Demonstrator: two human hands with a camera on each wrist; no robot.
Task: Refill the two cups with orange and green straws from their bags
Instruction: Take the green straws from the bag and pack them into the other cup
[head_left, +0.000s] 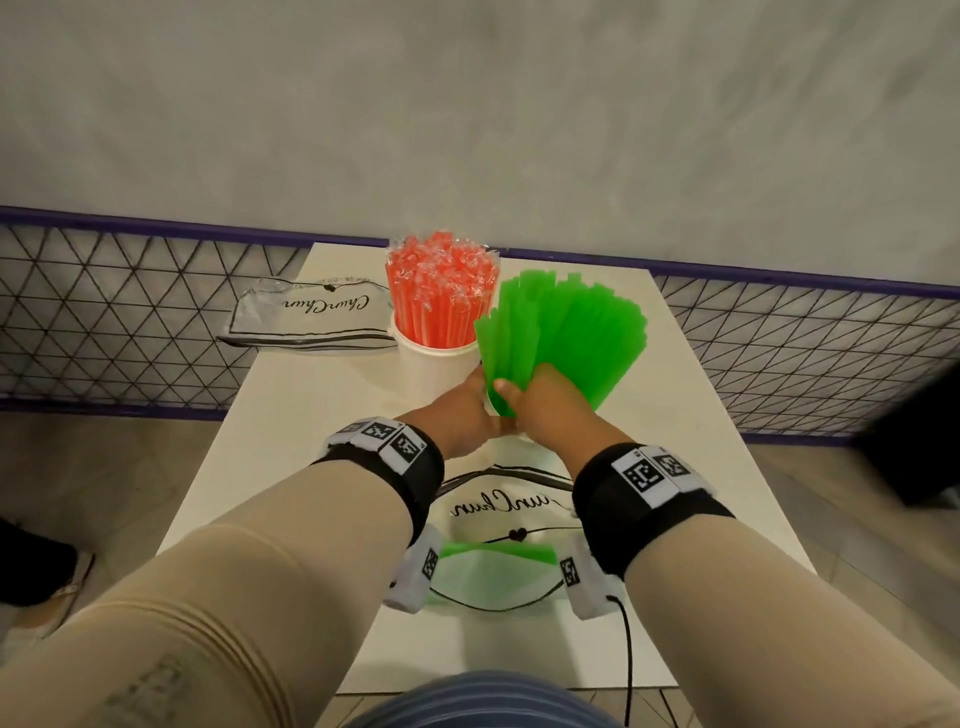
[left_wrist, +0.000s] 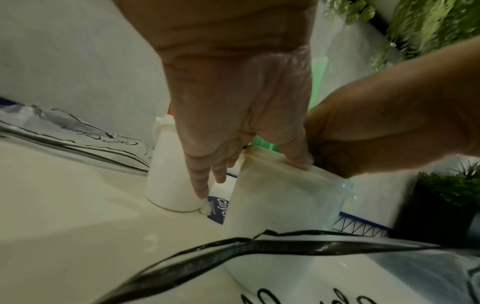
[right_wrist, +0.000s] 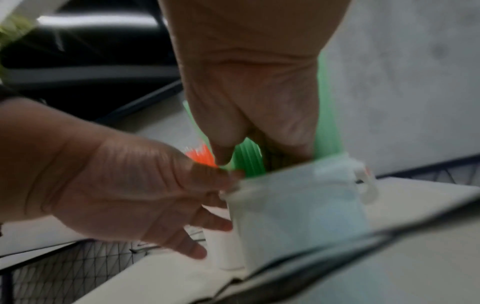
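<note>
Step in hand: we judge that the green straws (head_left: 566, 332) are being seated in the near cup (left_wrist: 283, 197).
Right hand (head_left: 545, 410): centre of the head view. Its fingers are curled round the lower part of the bundle, thumb across the front.
Left hand (head_left: 462, 415): touching the right hand on its left. The thumb lies on the near cup's rim and the fingers reach down its outer wall, between the two cups, pinching that wall.
Green straws: they fan up and to the right from the right hand. The right wrist view shows their lower ends inside the cup mouth.
Long axis: tilted, tops leaning towards the upper right of the head view, bottoms directly under the right fingers.
Near cup: upright on the table (head_left: 701, 415), hidden under both hands in the head view.
Far cup (head_left: 434, 364): just beside the near cup, packed with orange straws (head_left: 441, 291).
Near bag (head_left: 498, 499): bottom centre, between the wrists, a few green straws inside.
Far bag (head_left: 306, 322): left of the far cup. We cannot see any straws in it.
Next move: we expect the bundle to be brought upright over the cup before the right hand lets go. The left hand is nearer the cup and braces it.
</note>
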